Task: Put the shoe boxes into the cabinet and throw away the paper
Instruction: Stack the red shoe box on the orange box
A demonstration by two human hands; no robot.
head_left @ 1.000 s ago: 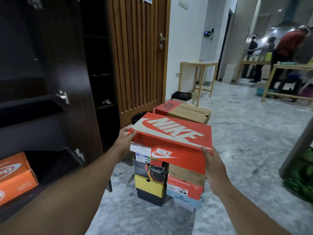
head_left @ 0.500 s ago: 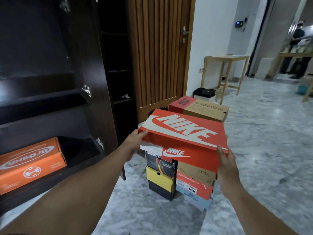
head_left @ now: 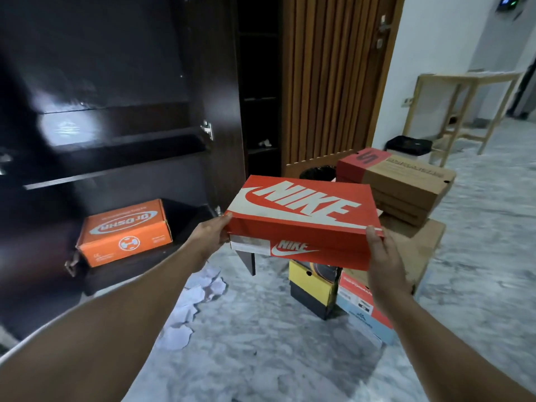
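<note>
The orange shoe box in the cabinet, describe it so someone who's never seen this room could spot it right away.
Start at the tall dark cabinet on the left with its door open, and look down to its lowest compartment. The orange shoe box sits there alone, with an oval white logo on its lid and a round white emblem on its front. Unlike the red Nike box and the floor stack, it is already shelved.

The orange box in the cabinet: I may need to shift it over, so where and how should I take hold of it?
Take the orange box by its two short ends, one hand on each, coming straight in from the cabinet's open front. It lies flat with a long side facing out, so both ends look reachable; its lid may lift off.
</note>
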